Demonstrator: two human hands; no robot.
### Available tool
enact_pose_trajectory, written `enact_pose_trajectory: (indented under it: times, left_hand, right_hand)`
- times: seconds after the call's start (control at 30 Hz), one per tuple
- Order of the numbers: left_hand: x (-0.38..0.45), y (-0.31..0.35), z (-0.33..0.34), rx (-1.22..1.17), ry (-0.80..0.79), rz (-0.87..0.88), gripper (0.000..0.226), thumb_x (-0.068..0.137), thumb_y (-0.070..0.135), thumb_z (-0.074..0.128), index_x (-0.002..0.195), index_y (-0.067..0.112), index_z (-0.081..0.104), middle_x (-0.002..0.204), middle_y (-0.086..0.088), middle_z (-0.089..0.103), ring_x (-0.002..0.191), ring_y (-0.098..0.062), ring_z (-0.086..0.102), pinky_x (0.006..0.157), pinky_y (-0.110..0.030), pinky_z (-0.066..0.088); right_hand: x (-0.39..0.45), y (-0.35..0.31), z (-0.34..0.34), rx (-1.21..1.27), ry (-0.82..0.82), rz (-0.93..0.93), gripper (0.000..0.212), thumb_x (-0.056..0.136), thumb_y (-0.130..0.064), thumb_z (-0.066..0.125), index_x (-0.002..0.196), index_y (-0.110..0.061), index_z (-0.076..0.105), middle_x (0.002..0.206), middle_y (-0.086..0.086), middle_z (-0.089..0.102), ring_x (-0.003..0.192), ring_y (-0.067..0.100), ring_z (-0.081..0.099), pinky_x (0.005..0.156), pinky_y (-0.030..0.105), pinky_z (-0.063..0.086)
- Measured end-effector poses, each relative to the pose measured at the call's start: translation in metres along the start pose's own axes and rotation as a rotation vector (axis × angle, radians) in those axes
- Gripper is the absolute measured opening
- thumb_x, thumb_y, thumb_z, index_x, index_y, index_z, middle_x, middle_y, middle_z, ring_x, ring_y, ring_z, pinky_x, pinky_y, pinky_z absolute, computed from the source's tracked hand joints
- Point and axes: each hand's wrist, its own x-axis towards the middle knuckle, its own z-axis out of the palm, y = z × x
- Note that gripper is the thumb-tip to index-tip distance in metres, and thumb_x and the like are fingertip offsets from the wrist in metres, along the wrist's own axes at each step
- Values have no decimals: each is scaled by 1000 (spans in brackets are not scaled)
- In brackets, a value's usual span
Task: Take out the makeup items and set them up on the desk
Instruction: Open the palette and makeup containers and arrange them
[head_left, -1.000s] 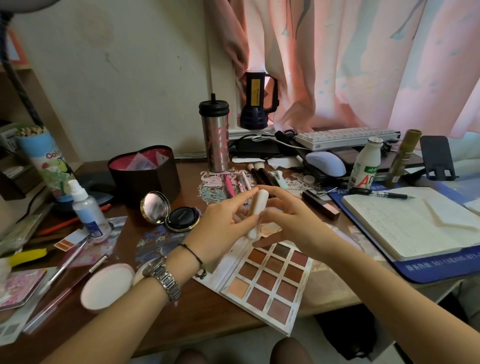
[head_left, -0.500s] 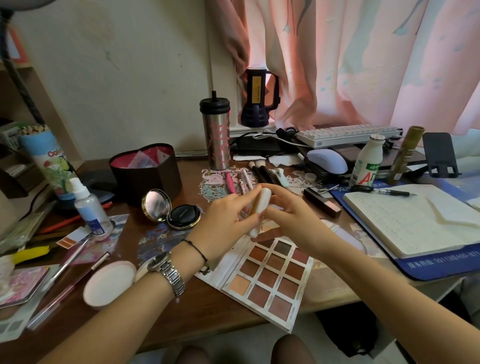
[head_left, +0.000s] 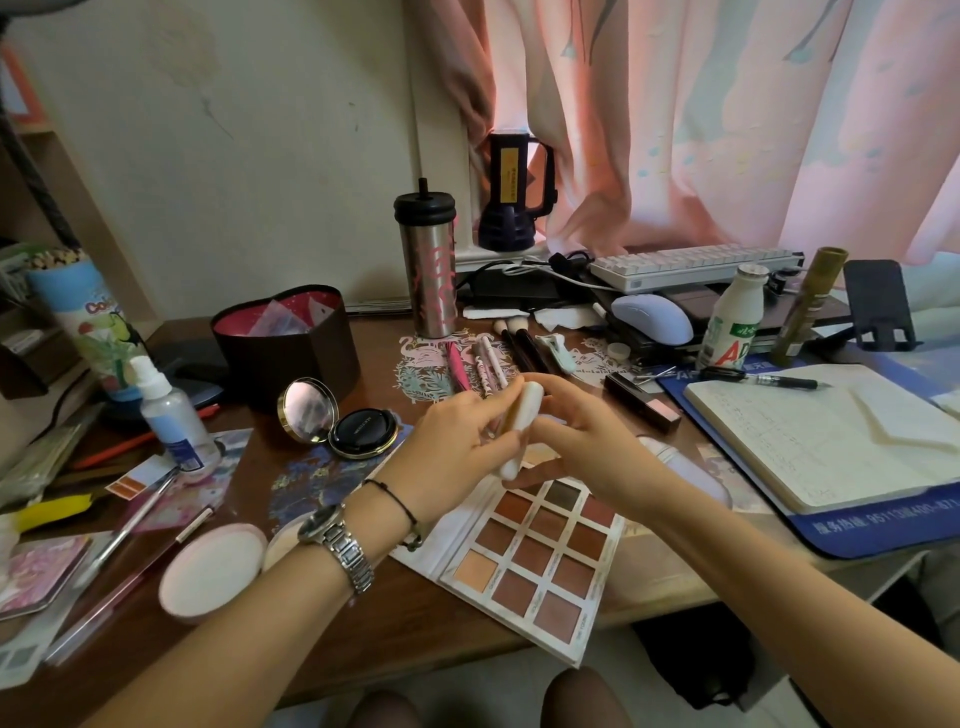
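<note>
Cream-white rounded tube (head_left: 521, 423), tilted upright, held between both hands above palette (head_left: 535, 556).

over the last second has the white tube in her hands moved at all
Yes. The white tube has tipped, its top leaning further right, still above the top edge of the eyeshadow palette.

Cream-white makeup tube (head_left: 521, 422), near upright above open eyeshadow palette (head_left: 530, 566)

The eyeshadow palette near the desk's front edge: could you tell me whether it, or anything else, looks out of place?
Yes. The eyeshadow palette lies open and askew, its near corner jutting past the desk edge, so a nudge might tip it off. Both hands, left hand and right hand, hold a white tube above it.
</note>
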Motion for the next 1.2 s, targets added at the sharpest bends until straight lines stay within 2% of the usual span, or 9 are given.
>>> enact_pose_trajectory:
  times: [0.2,0.33,0.47,0.6,0.7,0.83,0.9,1.0,1.2]
  left_hand:
    - [1,2,-4,-72,20,16,50,94,38,47,141,38,30,81,3,48,73,-8,44,63,-18,34]
    - [2,1,-5,-103,12,2,51,92,40,50,140,40,32,81,10,48,72,-2,46,66,-17,35]
    - [4,-1,-4,-228,0,-55,51,90,40,56,137,42,38,92,2,59,79,-19,60,77,-35,55]
    - [4,-5,-4,-379,-2,-116,51,87,40,59,136,43,42,99,-2,66,89,-24,66,80,-39,57]
    - [5,-6,-6,-423,3,-131,51,88,36,59,136,40,43,97,-6,65,92,-28,66,78,-37,59]
    - [8,-8,-10,-464,7,-160,51,88,32,59,137,36,44,96,-11,65,86,-18,69,74,-35,60]
    - [8,-8,-11,-482,6,-165,52,88,33,60,136,37,44,96,-10,66,85,-14,70,74,-35,60]
    - [10,-8,-12,-495,5,-175,51,87,35,61,135,38,46,93,-6,68,84,-13,71,75,-36,60]
    - [13,-6,-14,-555,-19,-191,49,88,30,60,134,36,47,92,-1,71,83,-15,72,76,-36,60]
  right_hand:
    - [-3,1,-4,-12,41,6,42,90,-5,52,129,-21,47,117,8,60,94,21,68,69,37,59]
    - [-2,1,-8,8,23,19,42,93,-7,50,131,-22,46,113,8,63,95,22,68,70,39,58]
    - [-1,-1,-11,75,-4,46,42,92,-5,51,130,-23,46,110,7,66,97,25,68,73,41,58]
    - [0,-3,-13,129,-12,90,44,91,-3,50,131,-21,45,116,10,61,97,27,68,75,43,58]
    - [-1,-5,-16,-49,-25,57,58,86,-8,60,135,-27,38,123,3,55,101,21,66,78,35,58]
    - [-4,-8,-18,-541,-5,-91,91,69,-24,81,141,-31,26,131,-15,37,118,3,46,92,23,49]
    - [-2,-7,-18,-642,13,-137,103,62,-34,85,143,-31,23,133,-17,29,119,-4,38,94,16,42]
    - [1,-5,-19,-744,34,-194,106,61,-40,85,144,-31,20,133,-17,28,118,-5,34,90,9,36]
    - [1,-7,-23,-880,80,-256,99,64,-46,80,143,-27,24,132,-12,35,119,3,38,98,23,41]
